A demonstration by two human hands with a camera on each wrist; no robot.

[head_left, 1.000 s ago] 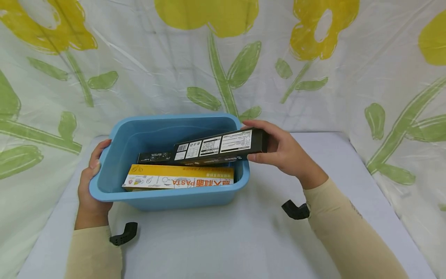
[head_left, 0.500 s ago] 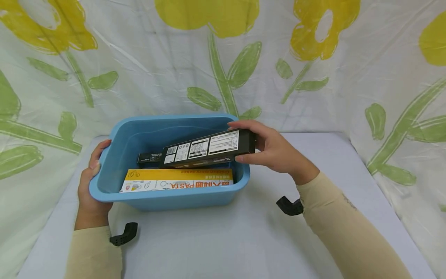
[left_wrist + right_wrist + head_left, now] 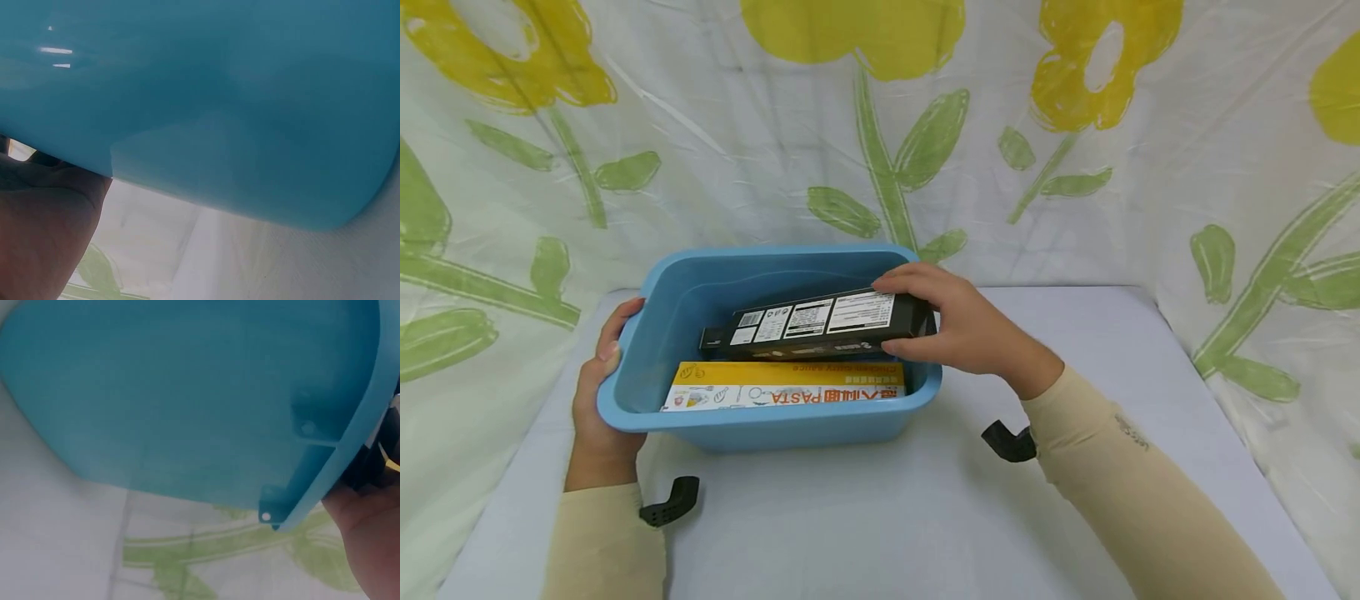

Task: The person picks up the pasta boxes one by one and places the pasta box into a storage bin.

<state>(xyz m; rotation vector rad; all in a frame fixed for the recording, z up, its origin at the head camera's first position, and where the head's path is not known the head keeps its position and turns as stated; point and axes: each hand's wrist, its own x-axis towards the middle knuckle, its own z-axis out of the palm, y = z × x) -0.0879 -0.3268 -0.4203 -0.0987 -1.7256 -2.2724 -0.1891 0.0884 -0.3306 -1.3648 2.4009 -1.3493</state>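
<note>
In the head view a blue plastic tub (image 3: 790, 436) holds several boxes. My left hand (image 3: 601, 400) grips the tub's left rim, with the fingers mostly hidden under it. Between thumb and fingers, my right hand (image 3: 970, 329) holds the right end of a long black box (image 3: 808, 327) with white label panels. This box slants inside the tub, its right end raised near the right rim. Beyond its left end shows the dark end of another box (image 3: 711, 340). A yellow and white pasta box (image 3: 786, 388) lies along the front wall.
The tub stands on a table with a white cloth (image 3: 850, 525). Behind it hangs a white curtain (image 3: 722, 175) painted with yellow flowers and green leaves. A black bracket (image 3: 672, 502) sits at the left wrist, and another bracket (image 3: 1009, 442) at the right.
My right hand has moved left and slightly down, sliding the black box deeper into the tub and covering more of the dark box beneath. My left hand stays on the rim.
</note>
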